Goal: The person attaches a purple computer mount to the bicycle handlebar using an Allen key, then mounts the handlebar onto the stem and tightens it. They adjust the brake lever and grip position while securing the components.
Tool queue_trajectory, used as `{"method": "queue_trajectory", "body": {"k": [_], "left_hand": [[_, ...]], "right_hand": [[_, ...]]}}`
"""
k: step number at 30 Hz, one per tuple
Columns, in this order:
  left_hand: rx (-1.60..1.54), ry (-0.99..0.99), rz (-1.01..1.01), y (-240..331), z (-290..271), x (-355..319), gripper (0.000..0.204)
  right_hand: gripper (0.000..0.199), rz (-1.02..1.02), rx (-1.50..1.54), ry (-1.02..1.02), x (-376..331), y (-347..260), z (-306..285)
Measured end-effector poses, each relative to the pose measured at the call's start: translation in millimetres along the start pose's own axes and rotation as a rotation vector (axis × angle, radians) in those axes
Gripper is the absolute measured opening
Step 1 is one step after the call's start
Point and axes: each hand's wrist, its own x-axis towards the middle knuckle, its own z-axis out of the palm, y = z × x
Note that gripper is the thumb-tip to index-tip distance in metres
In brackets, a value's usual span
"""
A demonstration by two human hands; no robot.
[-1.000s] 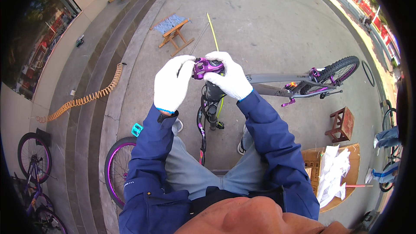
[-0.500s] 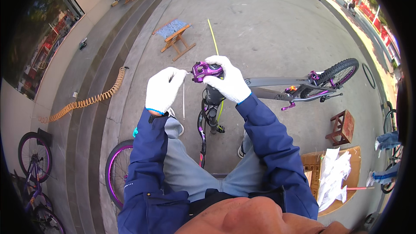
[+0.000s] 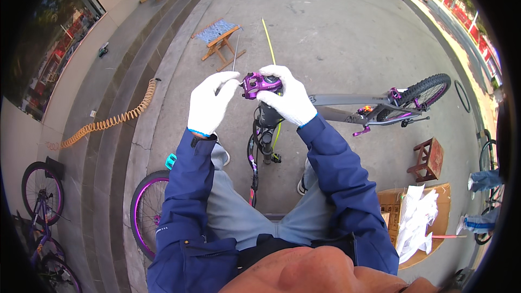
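Note:
My right hand (image 3: 292, 100), in a white glove, is closed round a purple bicycle stem (image 3: 253, 86), thumb below and fingers above. The stem's clamp end faces left, above the head of a grey bicycle frame (image 3: 350, 99). My left hand (image 3: 209, 106), gloved too, pinches a thin L-shaped hex key (image 3: 236, 54) beside the clamp. Its long arm points away from me; its short end is at the stem's left side, but whether it sits in a bolt is too small to tell. Black cables and hoses (image 3: 253, 157) hang below the frame's head.
A wooden folding stool (image 3: 217, 35) with a blue woven seat stands ahead. A purple-rimmed wheel (image 3: 142, 214) lies at my left, near an orange coiled hose (image 3: 111, 126). On the right are a small red-brown stool (image 3: 426, 159) and a cardboard box (image 3: 442, 222) with white wrapping. Steps run along the left.
The hex key's long arm has swung from pointing toward me to pointing away. My left fingers have shifted slightly; my right hand still holds the stem.

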Motion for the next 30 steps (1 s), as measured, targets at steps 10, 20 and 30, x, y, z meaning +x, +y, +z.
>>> {"method": "queue_trajectory", "body": {"k": [10, 20, 30], "left_hand": [[-0.023, -0.082, -0.179, -5.8, -4.1, -10.4, 0.022], [-0.660, 0.434, 0.003, 16.7, -16.7, 16.7, 0.028], [-1.162, 0.473, 0.001, -14.5, 27.4, 27.4, 0.029]], "right_hand": [[0.064, -0.013, -0.021, 0.012, 1.6, 9.8, 1.7], [0.079, -0.021, -0.038, 0.070, -2.4, 22.0, 3.8], [0.081, 0.012, 0.060, 0.050, -3.8, 32.8, 6.0]]}}
